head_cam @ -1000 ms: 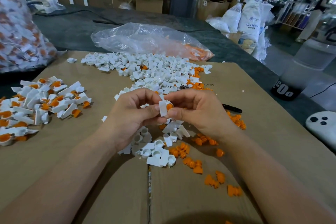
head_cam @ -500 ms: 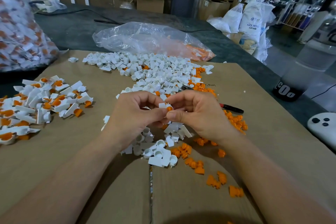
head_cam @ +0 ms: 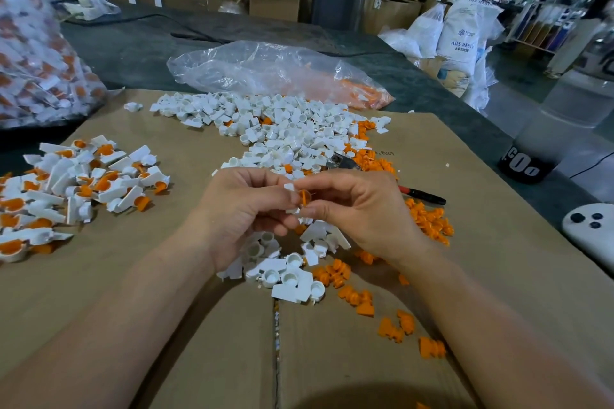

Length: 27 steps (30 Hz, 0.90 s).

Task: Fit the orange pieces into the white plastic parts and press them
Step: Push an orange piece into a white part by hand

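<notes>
Viewed from above, over a cardboard sheet point(head_cam: 166, 276). Held up at mid-scene, between two bare hands: one small white part point(head_cam: 293, 210) with an orange piece point(head_cam: 304, 197) set into its right side.

Pinched from the left by the thumb and curled fingers of the left hand point(head_cam: 242, 209). Pinched from the right by the thumb and forefinger of the right hand point(head_cam: 358, 209), tips on or right beside the orange piece. Equally close to both hands.

Orange to the right of white, so probably to be pressed home by a squeeze leftward, along the line between the two grips. Impossible to tell whether already fully seated. Long axis mostly hidden by fingers.

White part: pale, glossy, blocky, showing only as small edges above and below the orange. Orange piece: bright, small, roundish.

Below on the cardboard: loose white parts point(head_cam: 282, 133) far, loose orange pieces point(head_cam: 362, 302) near right, fitted pairs point(head_cam: 76, 183) at left.
</notes>
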Available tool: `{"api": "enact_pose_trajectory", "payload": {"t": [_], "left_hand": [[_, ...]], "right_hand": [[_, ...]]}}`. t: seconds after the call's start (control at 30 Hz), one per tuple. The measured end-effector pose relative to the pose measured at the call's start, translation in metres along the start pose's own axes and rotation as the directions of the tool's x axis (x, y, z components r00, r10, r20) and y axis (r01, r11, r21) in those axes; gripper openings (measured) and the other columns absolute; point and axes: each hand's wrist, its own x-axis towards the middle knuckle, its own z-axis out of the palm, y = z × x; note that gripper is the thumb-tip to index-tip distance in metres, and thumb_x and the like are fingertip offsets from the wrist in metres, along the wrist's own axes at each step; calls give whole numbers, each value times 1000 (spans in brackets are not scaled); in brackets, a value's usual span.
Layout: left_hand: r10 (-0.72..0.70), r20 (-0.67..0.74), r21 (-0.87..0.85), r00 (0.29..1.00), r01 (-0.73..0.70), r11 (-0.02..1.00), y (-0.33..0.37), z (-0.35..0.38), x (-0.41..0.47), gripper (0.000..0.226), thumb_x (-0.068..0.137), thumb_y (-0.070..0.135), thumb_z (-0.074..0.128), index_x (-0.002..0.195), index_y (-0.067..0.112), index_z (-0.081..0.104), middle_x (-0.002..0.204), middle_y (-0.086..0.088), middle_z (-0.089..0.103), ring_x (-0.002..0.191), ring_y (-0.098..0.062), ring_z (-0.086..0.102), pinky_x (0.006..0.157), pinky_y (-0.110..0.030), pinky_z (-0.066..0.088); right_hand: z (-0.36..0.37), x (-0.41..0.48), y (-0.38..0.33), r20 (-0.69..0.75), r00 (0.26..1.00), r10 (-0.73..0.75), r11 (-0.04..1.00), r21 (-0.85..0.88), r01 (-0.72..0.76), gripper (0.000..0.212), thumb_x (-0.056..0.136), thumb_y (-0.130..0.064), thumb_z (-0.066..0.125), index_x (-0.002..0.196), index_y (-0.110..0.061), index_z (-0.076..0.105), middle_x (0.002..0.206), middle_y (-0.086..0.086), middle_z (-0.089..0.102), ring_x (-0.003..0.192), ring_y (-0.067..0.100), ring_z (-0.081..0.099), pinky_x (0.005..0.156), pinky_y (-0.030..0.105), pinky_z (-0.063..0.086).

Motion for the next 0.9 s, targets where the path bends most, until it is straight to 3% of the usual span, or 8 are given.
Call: {"api": "enact_pose_trajectory", "payload": {"t": [0.23,0.4,0.77,0.9], "left_hand": [[-40,11,-25,999,40,999,0,0,1,22,49,7,68,67,-1,60,52,-11,62,41,-13,59,37,-16,45],[-40,-15,-75,999,39,996,1,-1,3,5,49,6,67,53,5,64,49,-8,59,38,-12,57,36,-15,44],[-67,-30,-89,997,64,994,1,-2,4,15,50,5,66,64,1,61,49,-8,60,39,-11,56,36,-14,44],[-61,-20,-95,998,59,994,1,-2,4,6,50,4,67,55,4,65,50,-10,60,39,-13,57,36,-15,45]], "right_hand": [[1,0,2,-20,999,-50,997,-67,48,37,75,-6,68,110,-13,60,87,-8,66,83,-1,65,76,16,53],[1,1,3,24,999,41,999,-5,-41,36,77,3,67,106,-18,62,87,-15,64,85,-1,65,79,16,52],[0,1,4,36,999,11,1000,11,-12,43,76,3,68,94,-35,60,84,-20,64,84,-2,65,79,16,52],[3,1,3,4,1000,-21,999,35,21,42,74,0,70,112,-17,60,92,-15,64,88,1,65,81,18,52]]}}
